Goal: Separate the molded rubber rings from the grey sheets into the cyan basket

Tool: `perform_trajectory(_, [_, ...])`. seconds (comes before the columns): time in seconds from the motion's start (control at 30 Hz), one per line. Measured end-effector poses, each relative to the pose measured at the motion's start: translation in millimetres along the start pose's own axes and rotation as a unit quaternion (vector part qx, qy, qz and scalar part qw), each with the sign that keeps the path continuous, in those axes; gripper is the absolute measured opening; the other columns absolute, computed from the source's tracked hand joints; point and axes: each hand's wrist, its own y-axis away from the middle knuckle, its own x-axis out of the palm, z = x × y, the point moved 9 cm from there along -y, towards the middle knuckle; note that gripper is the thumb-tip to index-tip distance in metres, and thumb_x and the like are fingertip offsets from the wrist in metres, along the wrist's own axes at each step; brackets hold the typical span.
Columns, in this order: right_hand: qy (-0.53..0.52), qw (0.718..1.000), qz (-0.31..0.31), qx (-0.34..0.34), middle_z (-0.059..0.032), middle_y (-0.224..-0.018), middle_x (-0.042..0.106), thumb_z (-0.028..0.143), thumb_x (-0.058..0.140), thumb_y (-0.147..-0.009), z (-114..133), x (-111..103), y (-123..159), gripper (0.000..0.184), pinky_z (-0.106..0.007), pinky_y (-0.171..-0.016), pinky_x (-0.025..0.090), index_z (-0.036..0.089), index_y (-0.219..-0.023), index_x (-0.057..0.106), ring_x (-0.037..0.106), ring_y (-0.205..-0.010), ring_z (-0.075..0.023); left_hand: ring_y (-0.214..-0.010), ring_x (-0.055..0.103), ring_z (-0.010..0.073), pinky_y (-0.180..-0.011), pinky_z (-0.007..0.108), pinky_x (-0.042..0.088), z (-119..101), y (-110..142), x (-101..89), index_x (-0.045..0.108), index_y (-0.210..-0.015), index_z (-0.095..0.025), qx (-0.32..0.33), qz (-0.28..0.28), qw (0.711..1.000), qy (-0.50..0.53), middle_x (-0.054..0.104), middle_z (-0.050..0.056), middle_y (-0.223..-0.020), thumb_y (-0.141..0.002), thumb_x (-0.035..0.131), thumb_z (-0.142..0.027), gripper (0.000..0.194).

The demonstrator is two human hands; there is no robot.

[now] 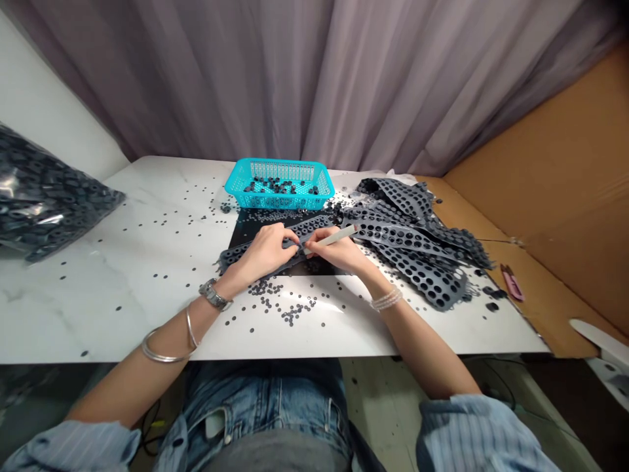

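Observation:
My right hand (337, 247) is closed round a white pen-like stick (339, 237), its lower end down at a dark grey rubber sheet with rows of round holes (314, 227). On the same sheet rests my left hand (270, 250), fingers bent and gripping it close to the stick's tip. Both hands nearly meet there, and whatever small piece lies between the fingertips is hidden. Beneath the sheet is a black mat (246, 226). Small dark discs (292, 313) lie scattered in front of the hands.
Behind the hands stands a turquoise basket (280, 201) holding small black pieces. More perforated sheets (422, 262) are heaped on the right. A clear bag of dark parts (44, 196) sits at left. Pink-handled snips (512, 283) lie by the cardboard (550, 164).

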Motion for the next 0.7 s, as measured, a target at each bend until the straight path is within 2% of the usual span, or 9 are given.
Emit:
perform_trajectory(0.07, [0.011,1.0,-0.005,-0.005,-0.0042,-0.065,0.07,0.023,0.057,-0.078,0.6,0.7,-0.7,0.016,-0.019,-0.052,0.041,0.014,-0.068,0.065,0.06,-0.059,-0.0115,-0.08,0.055,0.0205,-0.074,0.033,0.041,-8.6,2.3,10.2,0.075,-0.092,-0.019,0.054,0.024,0.985,-0.16,0.057,0.004,-0.079,-0.076,0.061,-0.021,0.022])
perform_trajectory(0.2, [0.005,1.0,-0.011,-0.015,-0.0035,-0.065,0.069,0.023,0.057,-0.079,-0.6,2.8,-2.5,0.017,-0.019,-0.053,0.041,0.013,-0.068,0.065,0.059,-0.058,-0.0104,-0.083,0.057,0.0226,-0.073,0.034,0.043,-6.8,3.8,22.8,0.073,-0.097,-0.018,0.075,0.057,0.964,-0.249,0.057,0.006,-0.083,-0.081,0.056,-0.023,0.024])
perform_trajectory(0.53, [0.047,0.999,-0.013,-0.001,-0.0046,-0.063,0.069,0.016,0.057,-0.078,8.0,8.7,-1.0,0.014,-0.019,-0.049,0.037,0.013,-0.066,0.063,0.058,-0.057,-0.0113,-0.083,0.056,0.0248,-0.075,0.038,0.042,-8.2,8.3,32.5,0.068,-0.078,-0.014,0.058,0.037,0.972,-0.224,0.059,0.01,-0.084,-0.082,0.049,-0.015,0.019])
perform_trajectory(0.6, [0.048,0.999,-0.012,0.003,-0.0048,-0.062,0.069,0.014,0.056,-0.078,8.8,8.6,-0.9,0.014,-0.019,-0.048,0.035,0.013,-0.065,0.063,0.056,-0.055,-0.0108,-0.081,0.057,0.023,-0.076,0.037,0.042,-5.1,5.0,29.6,0.068,-0.075,-0.015,0.05,0.037,0.979,-0.192,0.061,0.009,-0.081,-0.081,0.051,-0.015,0.018])
perform_trajectory(0.7, [0.04,0.999,-0.009,0.006,-0.0054,-0.063,0.069,0.015,0.056,-0.078,6.9,8.9,-1.0,0.015,-0.019,-0.046,0.035,0.013,-0.066,0.064,0.054,-0.053,-0.0102,-0.073,0.057,0.0182,-0.07,0.032,0.042,1.2,-2.1,13.7,0.07,-0.075,-0.016,0.03,0.039,0.99,-0.135,0.064,0.005,-0.075,-0.079,0.057,-0.021,0.014])
